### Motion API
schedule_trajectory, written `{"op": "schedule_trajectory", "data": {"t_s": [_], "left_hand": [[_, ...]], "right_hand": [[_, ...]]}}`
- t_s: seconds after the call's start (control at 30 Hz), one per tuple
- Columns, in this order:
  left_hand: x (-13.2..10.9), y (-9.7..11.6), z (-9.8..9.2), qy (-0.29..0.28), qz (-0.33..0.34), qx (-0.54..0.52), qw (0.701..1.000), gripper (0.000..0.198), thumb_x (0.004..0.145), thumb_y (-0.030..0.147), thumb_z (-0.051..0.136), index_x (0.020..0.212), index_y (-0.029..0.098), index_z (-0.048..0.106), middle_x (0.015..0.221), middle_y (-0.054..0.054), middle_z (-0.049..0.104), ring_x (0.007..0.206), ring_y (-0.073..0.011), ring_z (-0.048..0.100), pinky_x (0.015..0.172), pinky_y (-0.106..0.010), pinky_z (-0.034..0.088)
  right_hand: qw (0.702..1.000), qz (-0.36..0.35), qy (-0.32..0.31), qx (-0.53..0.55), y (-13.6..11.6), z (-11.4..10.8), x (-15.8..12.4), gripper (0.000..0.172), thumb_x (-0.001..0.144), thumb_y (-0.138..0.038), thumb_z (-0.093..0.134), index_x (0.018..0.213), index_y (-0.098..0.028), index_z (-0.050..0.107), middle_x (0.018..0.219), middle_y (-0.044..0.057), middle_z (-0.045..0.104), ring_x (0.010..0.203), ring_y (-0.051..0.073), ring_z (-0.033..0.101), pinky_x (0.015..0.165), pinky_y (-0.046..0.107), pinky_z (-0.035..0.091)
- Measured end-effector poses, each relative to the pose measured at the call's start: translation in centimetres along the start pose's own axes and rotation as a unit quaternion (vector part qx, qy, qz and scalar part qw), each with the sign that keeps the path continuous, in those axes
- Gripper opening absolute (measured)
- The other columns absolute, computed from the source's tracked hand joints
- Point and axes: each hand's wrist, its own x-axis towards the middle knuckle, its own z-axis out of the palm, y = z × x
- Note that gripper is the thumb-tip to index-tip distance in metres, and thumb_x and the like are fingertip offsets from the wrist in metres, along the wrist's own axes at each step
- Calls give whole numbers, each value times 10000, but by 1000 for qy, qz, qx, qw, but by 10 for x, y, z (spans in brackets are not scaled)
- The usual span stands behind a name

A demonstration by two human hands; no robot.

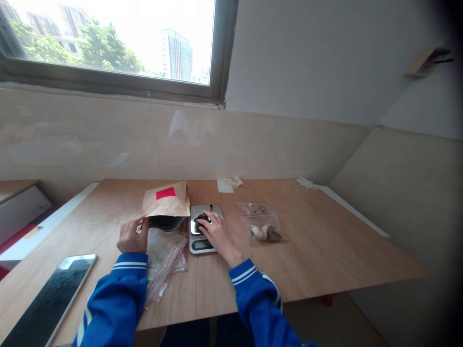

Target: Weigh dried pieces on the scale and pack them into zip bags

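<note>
On the tabletop (307, 241), your right hand (217, 233) clasps a dark lump (201, 221) on the digital scale (201, 245); your left hand (132, 234) pinches a kraft envelope (167, 202).

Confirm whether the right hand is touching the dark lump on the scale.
Touching. The head view shows the right hand curved over and resting on the dark lump on the digital scale, with no gap showing.

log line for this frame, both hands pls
left hand: at kraft envelope | right hand: on dark lump on digital scale | nearby: zip bag of pale pieces
</note>
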Motion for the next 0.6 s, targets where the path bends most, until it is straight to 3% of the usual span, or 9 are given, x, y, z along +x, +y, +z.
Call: {"op": "schedule_trajectory", "data": {"t_s": [0.13,0.3,0.5,0.6], "left_hand": [[-1,-2,1,-4,-2,-11,1000,170,818,306,610,919,211,708,719,-30,667,664,-146,569,569,-241,407],[0,0,0,-8,11,-13,1000,163,818,304,610,914,213,706,715,-26,671,663,-143,575,552,-233,407],[2,5,-2,1,-4,-12,1000,161,809,322,615,876,211,711,686,-23,659,630,-140,558,544,-235,411],[2,4,-2,1,-5,-16,1000,162,805,325,617,870,211,712,684,-24,657,639,-144,558,543,-235,407]], "right_hand": [[1000,1,-11,-18,-3,2,2,328,855,-209,593,1177,-272,602,1270,81,544,1116,247,502,939,424,420],[1000,-1,-14,9,-6,-4,5,481,849,-199,596,1311,-238,471,1253,91,558,1129,245,507,919,392,432],[997,35,20,71,-3,-9,1,376,931,-168,375,1294,-170,472,1239,117,578,1098,209,537,922,366,411],[994,48,30,94,-1,-11,-3,373,908,-164,393,1266,-177,498,1229,106,585,1091,211,535,913,360,406]]}}
